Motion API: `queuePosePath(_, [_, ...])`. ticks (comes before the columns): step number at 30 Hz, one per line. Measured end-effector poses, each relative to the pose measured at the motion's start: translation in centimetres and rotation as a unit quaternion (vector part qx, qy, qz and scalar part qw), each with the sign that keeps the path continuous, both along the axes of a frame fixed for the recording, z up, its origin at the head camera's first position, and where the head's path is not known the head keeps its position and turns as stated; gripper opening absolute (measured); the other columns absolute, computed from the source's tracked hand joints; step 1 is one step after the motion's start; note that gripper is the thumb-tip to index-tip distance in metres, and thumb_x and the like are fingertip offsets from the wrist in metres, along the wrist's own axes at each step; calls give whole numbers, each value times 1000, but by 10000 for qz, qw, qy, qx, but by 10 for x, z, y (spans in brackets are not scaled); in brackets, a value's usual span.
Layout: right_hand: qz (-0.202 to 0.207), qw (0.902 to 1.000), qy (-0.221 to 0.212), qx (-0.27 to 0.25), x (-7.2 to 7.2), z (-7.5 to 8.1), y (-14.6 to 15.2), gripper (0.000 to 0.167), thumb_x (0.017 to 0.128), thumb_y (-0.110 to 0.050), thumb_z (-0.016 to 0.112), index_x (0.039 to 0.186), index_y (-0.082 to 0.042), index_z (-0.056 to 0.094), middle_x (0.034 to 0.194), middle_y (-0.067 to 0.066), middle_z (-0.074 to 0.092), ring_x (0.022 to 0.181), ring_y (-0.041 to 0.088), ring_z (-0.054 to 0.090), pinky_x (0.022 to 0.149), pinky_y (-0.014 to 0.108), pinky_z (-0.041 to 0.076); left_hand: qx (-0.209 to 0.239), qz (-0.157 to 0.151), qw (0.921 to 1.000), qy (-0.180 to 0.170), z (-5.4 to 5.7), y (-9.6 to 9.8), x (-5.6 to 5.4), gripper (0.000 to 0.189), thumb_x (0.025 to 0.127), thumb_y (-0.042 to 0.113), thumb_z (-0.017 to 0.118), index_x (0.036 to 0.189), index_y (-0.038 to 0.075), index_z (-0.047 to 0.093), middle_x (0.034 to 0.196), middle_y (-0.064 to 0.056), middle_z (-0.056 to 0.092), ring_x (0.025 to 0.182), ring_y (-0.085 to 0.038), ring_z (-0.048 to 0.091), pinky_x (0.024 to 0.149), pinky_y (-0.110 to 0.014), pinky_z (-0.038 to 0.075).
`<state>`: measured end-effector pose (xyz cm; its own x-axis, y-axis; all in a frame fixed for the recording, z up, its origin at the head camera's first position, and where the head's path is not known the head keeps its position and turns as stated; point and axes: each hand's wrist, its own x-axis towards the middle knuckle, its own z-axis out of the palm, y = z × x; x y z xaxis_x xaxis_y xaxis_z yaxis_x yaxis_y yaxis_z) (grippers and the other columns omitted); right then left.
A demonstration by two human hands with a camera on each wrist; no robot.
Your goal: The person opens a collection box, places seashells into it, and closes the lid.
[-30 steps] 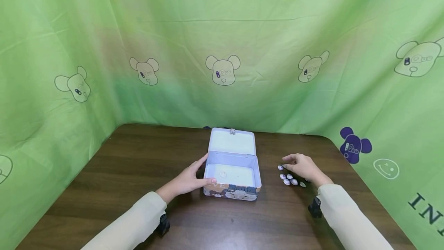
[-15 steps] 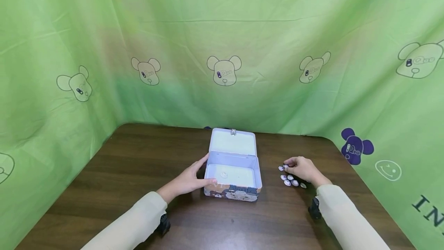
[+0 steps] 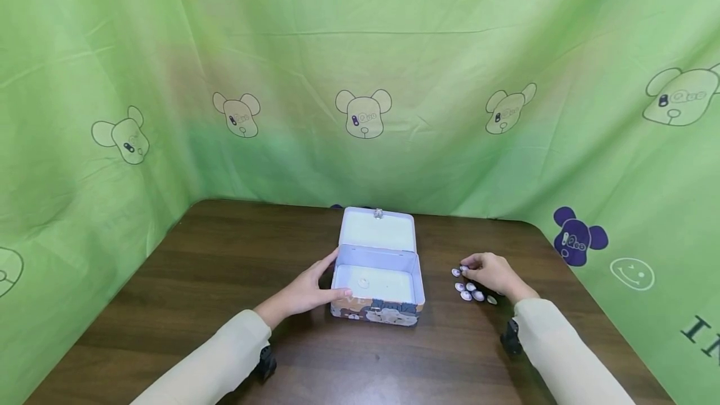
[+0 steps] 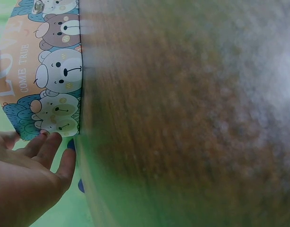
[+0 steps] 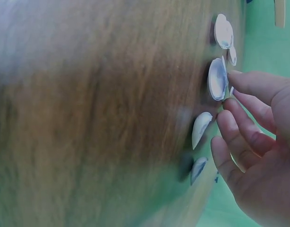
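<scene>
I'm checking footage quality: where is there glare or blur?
Head view: soft glare on the table, bottom middle. Left wrist: bright glare at the right edge, table grain blurred, lettering on the box readable. Right wrist: table smeared, pale haze upper left, shells sharper.

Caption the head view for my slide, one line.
Left hand holds an open, bear-printed box; right hand pinches a shell beside other shells on a dark wooden table.

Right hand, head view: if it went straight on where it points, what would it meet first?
Likely the white shell at the right hand's fingertips, which it may be touching; then the next shell, just beyond. Depth is unclear.
</scene>
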<state>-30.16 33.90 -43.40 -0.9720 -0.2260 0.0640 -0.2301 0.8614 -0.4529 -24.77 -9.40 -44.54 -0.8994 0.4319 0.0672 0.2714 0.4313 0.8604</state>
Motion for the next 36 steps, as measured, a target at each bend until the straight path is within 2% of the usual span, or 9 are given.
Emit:
queuePosePath(6, [33, 9999, 43, -143, 3, 5, -1, 26, 92, -15, 70, 109, 4, 72, 96, 12, 73, 90, 27, 68, 83, 48, 50, -35, 15, 10000, -14, 0, 0, 1, 97, 87, 48, 76, 162, 25, 19, 163, -13, 22, 147, -34, 21, 110, -63, 27])
queuePosePath(18, [377, 9975, 597, -52, 8, 24, -10, 25, 91, -13, 71, 110, 4, 71, 94, 9, 72, 87, 28, 66, 79, 48, 51, 15, 11, 10000, 46, 0, 0, 0, 98, 87, 46, 77, 162, 23, 20, 162, -14, 23, 147, -34, 23, 110, -63, 27])
queuePosePath(25, [571, 9943, 900, -25, 15, 40, -23, 23, 91, -11, 72, 111, 2, 73, 92, 3, 71, 84, 19, 64, 75, 42, 50, -13, 39, 10000, -2, 1, 1, 1, 98, 87, 47, 77, 162, 23, 20, 162, -15, 23, 147, -35, 23, 110, -63, 27])
queuePosePath(36, [979, 9869, 1267, -212, 25, 60, -52, 20, 90, -8, 73, 109, -1, 73, 96, 3, 69, 83, 16, 63, 74, 35, 52, 25, 47, 10000, -18, 1, 1, 1, 97, 86, 47, 78, 162, 24, 21, 162, -14, 24, 147, -35, 24, 110, -63, 27])
